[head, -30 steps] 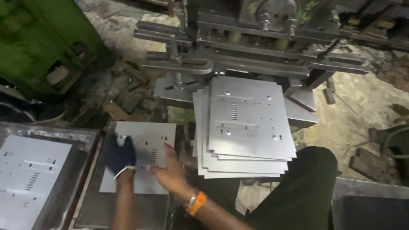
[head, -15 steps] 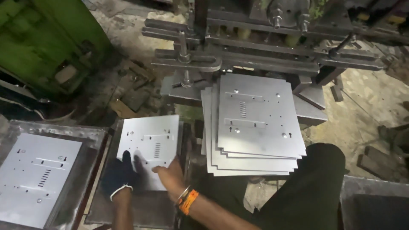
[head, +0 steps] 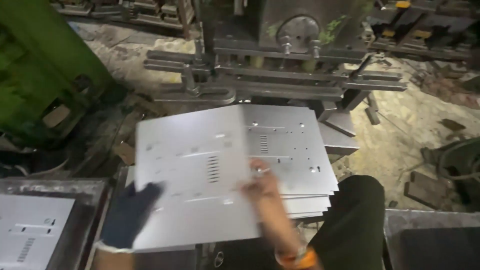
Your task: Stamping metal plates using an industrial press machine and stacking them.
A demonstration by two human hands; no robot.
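The metal sheet (head: 195,175) I have in hand is a flat grey panel with punched slots and small holes, held up off its surface and tilted slightly, its right edge overlapping the stack of sheets (head: 300,150) that sits in front of the press (head: 280,65). My left hand (head: 131,212), in a dark glove, grips the sheet's lower left corner with fingers curled over the face; my right hand (head: 262,185), bare and with an orange band at the wrist, presses on the right edge near the slots, though it is blurred and I cannot tell whether those fingers pinch the edge or only lie flat on it. To do this well I would judge that both hands should keep the sheet level, with the thin edges away from the bare palm, and let it clear the stack before lowering so the corners do not scrape the sheets underneath. Left of the sheet lies a metal tray (head: 75,200) holding another punched panel (head: 30,232). Farther left stands a green machine (head: 45,65), and right of the stack lies gritty floor (head: 400,140).
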